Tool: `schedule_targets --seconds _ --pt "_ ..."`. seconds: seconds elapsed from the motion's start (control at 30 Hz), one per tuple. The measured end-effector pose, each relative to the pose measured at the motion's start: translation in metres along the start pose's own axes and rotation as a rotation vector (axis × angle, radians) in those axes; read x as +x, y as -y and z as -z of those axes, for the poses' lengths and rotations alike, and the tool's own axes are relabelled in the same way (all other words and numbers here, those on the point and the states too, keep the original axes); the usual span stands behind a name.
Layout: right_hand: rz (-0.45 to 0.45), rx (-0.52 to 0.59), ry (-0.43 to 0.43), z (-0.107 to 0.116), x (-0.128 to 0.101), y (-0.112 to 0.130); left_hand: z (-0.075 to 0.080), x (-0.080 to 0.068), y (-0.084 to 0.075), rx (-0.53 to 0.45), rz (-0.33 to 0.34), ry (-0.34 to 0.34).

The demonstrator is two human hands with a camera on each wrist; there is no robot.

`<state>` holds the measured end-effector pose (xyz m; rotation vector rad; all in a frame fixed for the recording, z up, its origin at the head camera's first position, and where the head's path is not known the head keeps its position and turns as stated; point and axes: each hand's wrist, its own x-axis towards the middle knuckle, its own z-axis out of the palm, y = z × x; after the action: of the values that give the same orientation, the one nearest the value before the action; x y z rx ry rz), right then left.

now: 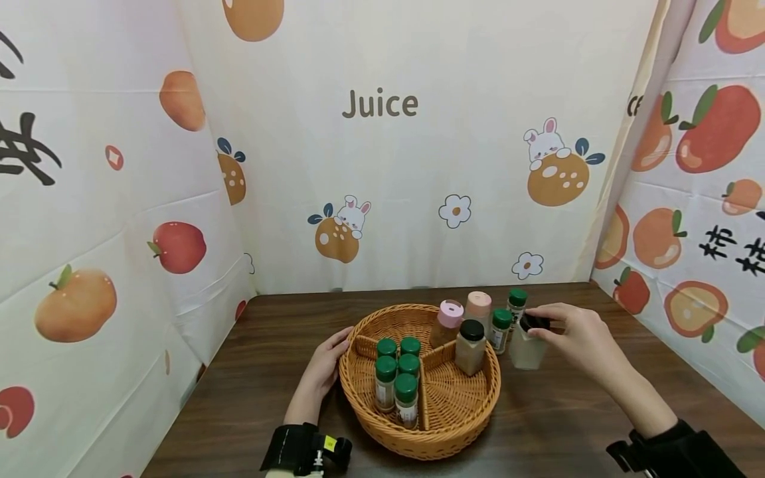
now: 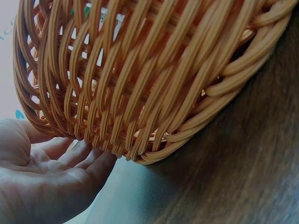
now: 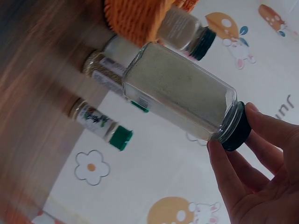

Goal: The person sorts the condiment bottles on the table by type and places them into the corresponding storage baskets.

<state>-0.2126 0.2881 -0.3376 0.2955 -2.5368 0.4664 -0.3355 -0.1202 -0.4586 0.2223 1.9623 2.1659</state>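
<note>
The right hand (image 1: 576, 338) pinches the black screw cap of a square-shouldered clear glass jar (image 1: 528, 350), fingertips (image 3: 261, 123) curled round the ribbed rim from above and thumb against its side. The jar, filled most of the way with a pale, fine powder, stands on the tabletop (image 1: 574, 425) just outside the right edge of the basket; whether its base is lifted clear of the wood cannot be told.

The left hand (image 1: 323, 372) lies spread and relaxed, its straight fingers (image 2: 88, 161) pressed against the outer wall of the basket (image 1: 358, 392) low on its left side.

The basket is round and shallow, woven from smooth orange-tan strands with open gaps between the upright ribs and a braided rim, and woven dividers split it into compartments. In the left front compartment stand five small green-capped bottles (image 1: 399, 378), slim cylinders packed close together. In the right compartment a taller jar with a black cap (image 1: 470, 346) holds tan powder, and a pink-lidded shaker (image 1: 448, 323) leans beside it at the back. Outside the rim, between basket and held jar, stand a second pink-lidded shaker (image 1: 479, 307) and two more green-capped bottles (image 1: 508, 318).

The tabletop is dark brown wood grain with a matt finish. Cloth hangings (image 1: 382, 166) printed with oranges, rabbits, flowers and the word "Juice" enclose it on three sides.
</note>
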Motion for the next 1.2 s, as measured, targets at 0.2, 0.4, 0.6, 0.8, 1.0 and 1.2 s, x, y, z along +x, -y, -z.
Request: schedule_targets --seconds 0.2,0.4,0.6,0.8,1.0,1.2 --pt "0.033 0.037 0.02 0.003 0.002 0.015 0.0 -0.001 -0.001 0.001 0.001 0.005" --pt "0.075 0.081 0.024 0.002 0.004 0.03 0.004 -0.004 0.002 -0.013 -0.055 0.042" --pt "0.103 0.115 0.029 -0.001 0.006 0.043 0.001 -0.001 0.001 -0.015 -0.015 0.016" --pt "0.104 0.145 0.076 -0.007 0.009 0.054 -0.001 0.0 -0.001 -0.01 0.006 -0.003" --pt "0.107 0.194 0.145 -0.019 0.014 0.067 0.0 0.001 0.001 -0.014 0.008 -0.012" --pt "0.136 0.214 0.163 -0.031 0.017 0.074 -0.001 0.002 0.0 -0.016 0.005 -0.006"
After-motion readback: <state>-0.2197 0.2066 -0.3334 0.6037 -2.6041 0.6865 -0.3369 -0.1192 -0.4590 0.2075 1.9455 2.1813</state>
